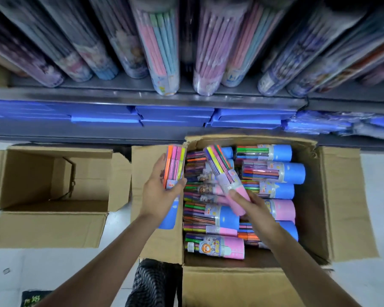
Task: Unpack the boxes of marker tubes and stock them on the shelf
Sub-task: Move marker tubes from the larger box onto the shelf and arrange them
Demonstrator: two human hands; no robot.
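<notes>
Two marker tubes coming out of the carton, one in each hand.

Left hand (162,191) fingers wrap a blue-capped tube (174,167); right hand (251,207) fingers pinch a pink-capped tube (224,173) above the open box (341,196). Light, stiff, probably slick plastic: best held round the middle.

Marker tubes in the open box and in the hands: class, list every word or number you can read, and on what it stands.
"WA", cut off: label of the blue-capped tube in the left hand.
"WA", partly hidden: label of a blue-capped tube in the box.
All other tube labels, shelf packs and floor scrap: too blurred to read.
</notes>
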